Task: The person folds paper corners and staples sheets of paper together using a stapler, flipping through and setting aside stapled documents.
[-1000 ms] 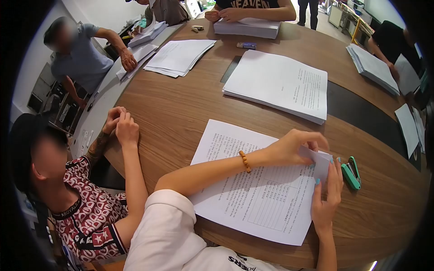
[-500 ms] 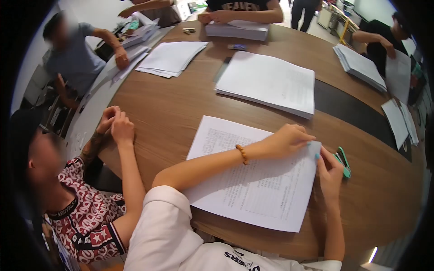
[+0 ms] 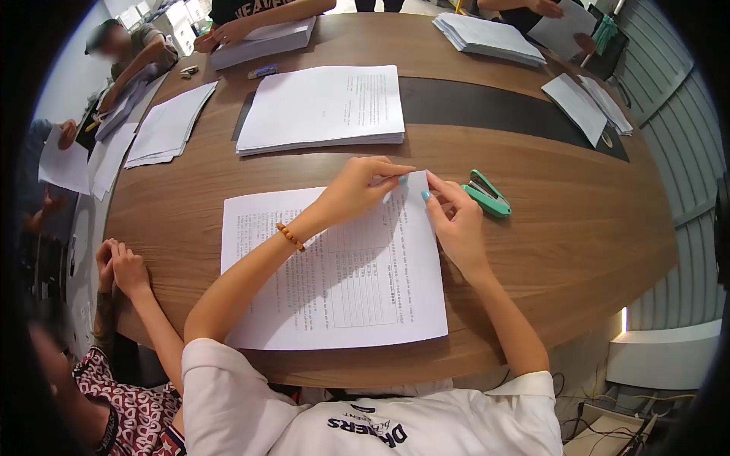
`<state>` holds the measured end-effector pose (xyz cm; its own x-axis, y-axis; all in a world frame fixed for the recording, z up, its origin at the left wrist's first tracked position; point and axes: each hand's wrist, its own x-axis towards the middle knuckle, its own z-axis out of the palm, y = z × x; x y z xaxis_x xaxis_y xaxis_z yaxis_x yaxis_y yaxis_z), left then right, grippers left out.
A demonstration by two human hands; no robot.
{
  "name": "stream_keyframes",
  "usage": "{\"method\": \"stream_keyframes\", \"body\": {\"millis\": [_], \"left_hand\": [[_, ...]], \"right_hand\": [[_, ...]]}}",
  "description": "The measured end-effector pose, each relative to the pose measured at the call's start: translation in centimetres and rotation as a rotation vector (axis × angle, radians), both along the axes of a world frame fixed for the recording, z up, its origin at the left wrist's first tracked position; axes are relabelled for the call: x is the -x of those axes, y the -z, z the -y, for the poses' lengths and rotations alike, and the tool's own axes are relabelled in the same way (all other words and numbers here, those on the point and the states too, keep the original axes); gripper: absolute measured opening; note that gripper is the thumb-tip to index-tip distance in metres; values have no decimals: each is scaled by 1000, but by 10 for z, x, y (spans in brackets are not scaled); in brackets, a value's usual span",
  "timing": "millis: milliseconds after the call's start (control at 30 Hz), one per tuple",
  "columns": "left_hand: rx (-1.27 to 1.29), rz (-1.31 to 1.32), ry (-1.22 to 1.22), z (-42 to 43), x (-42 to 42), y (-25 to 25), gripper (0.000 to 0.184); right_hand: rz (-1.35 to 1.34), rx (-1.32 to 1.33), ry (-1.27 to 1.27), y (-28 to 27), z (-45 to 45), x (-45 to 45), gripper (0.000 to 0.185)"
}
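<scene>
Printed sheets (image 3: 365, 281) lie on the wooden table in front of me, showing text and a ruled table. My left hand (image 3: 357, 190), with a beaded bracelet at the wrist, reaches across them, its fingers pinched together at the top right corner of the paper. Just right of that corner, my right hand (image 3: 455, 216) holds the sheets' edge between thumb and fingers. A green stapler (image 3: 487, 194) rests on the table beside my right hand, touched by neither palm.
A thick paper stack (image 3: 323, 110) lies beyond my sheets. More papers are at the left (image 3: 171, 125), far right (image 3: 490, 38) and right (image 3: 576, 109). A co-worker's clasped hands (image 3: 122, 266) rest on the table's left edge. Other people handle papers around the table.
The view has swung right, so the table's contents appear further left. My left hand has drawn its fingers together at the corner; my right hand stays at the paper's edge.
</scene>
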<state>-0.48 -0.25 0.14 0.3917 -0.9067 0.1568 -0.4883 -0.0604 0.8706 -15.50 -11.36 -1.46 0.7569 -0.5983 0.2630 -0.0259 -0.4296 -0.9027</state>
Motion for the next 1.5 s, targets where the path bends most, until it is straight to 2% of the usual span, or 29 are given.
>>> {"method": "stream_keyframes", "body": {"millis": [267,467,533,1000,1200,1367,1433,1467,1500], "left_hand": [[-36,75,-12,1,2,-3,27],[41,87,-2,2,-1,8,25],[42,83,-5,2,0,9,24],[53,74,-13,0,1,7,25],[-31,63,-28,0,1,5,25],[77,91,-23,1,0,14,24],[68,77,-28,0,1,14,24],[59,67,-34,0,1,13,24],[66,60,-34,0,1,14,24]], "right_hand": [[-5,112,1,-1,-3,2,33],[10,63,-6,6,1,1,32],[37,-168,-7,13,6,-4,29],[47,-205,-18,12,11,-11,20],[71,-215,-25,15,12,-11,19],[50,-216,-14,11,13,-10,19],[-16,-125,-98,9,27,-5,33],[-20,-119,-96,8,35,2,33],[-109,362,51,8,47,12,40]]}}
